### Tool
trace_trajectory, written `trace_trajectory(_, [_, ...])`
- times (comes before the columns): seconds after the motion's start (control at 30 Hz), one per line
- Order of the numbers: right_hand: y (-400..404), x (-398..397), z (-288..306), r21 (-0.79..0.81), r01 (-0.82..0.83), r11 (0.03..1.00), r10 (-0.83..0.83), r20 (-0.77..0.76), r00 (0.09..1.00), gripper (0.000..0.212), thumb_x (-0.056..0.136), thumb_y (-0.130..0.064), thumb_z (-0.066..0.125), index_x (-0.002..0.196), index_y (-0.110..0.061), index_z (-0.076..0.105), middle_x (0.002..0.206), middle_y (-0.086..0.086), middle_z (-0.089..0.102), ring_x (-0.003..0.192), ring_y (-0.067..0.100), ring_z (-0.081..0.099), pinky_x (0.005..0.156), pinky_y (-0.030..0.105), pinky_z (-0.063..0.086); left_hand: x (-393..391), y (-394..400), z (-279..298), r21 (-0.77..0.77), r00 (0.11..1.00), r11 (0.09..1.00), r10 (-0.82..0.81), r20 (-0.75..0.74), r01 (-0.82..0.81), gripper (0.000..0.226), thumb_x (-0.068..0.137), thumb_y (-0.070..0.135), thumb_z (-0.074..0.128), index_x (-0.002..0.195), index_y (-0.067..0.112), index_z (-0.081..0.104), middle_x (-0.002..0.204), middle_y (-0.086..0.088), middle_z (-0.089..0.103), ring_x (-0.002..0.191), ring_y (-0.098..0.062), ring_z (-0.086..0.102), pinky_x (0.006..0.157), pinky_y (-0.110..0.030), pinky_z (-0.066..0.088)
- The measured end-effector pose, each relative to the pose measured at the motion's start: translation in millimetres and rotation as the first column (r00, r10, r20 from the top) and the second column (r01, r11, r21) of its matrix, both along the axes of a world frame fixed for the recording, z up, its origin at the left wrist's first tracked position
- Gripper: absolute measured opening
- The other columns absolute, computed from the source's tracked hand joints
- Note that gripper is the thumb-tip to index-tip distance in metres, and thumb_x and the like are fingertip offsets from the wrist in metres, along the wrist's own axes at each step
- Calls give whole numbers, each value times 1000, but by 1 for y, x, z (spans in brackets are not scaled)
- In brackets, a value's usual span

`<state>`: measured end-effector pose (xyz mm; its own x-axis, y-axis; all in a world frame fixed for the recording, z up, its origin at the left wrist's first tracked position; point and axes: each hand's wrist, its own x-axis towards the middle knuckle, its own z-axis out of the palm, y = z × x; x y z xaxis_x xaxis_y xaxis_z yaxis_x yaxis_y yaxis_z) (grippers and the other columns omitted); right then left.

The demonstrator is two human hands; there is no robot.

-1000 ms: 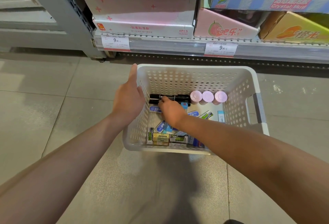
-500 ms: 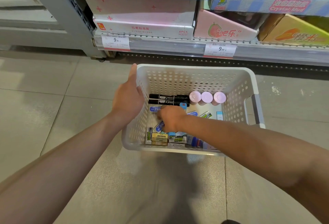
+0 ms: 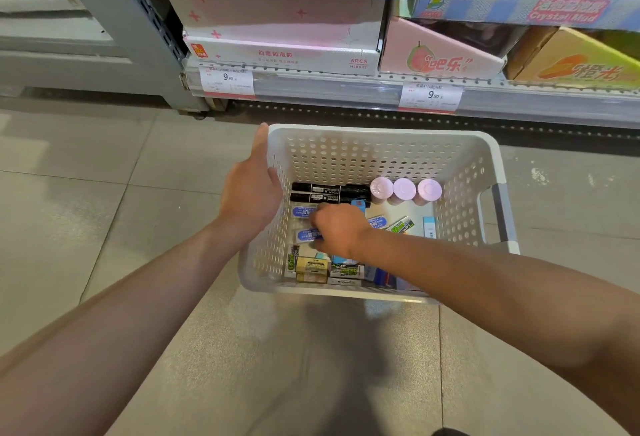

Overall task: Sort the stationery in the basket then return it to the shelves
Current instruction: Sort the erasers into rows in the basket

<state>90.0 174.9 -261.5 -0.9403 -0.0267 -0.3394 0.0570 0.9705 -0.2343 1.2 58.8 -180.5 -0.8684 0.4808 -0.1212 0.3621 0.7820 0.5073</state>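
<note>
Sorting step: my left hand (image 3: 251,189) grips the white perforated plastic basket (image 3: 381,148) wall; right hand (image 3: 337,227) pinches a blue-labelled white eraser (image 3: 306,235). Next, group it with its match.

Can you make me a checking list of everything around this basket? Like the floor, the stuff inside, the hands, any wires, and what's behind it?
Surface: grey tiled floor; the white basket sits on it.
Job's things: two black markers, three pink-capped tubes, blue-labelled erasers and small boxes inside the basket.
Clutter: nothing seen.
Hands: left hand holds the basket's left rim; right hand reaches in, pinching a blue eraser.
Cables: nothing seen.
Surroundings: shelf with price tags and boxed goods.
</note>
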Motion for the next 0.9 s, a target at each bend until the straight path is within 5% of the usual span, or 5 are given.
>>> trace_trajectory(0.3, [-7,-9,-2,-32,126,992,-127,-43,991,24,89,-23,55,105,-6,60,109,13,57,95,33,61,61,29,37,0,0,-1,14,1000,1000,0,10,0,67,98,11,42,152,27,5,86,-10,62,70,-26,62,69,-46,57])
trace_trajectory(0.9, [-11,-17,2,45,73,996,-73,-2,997,22,89,-21,58,108,-10,61,111,9,56,94,30,61,61,29,38,1,0,3,6,1000,1000,-9,2,9,66,97,10,42,152,24,8,67,-3,54,61,-21,58,64,-46,56])
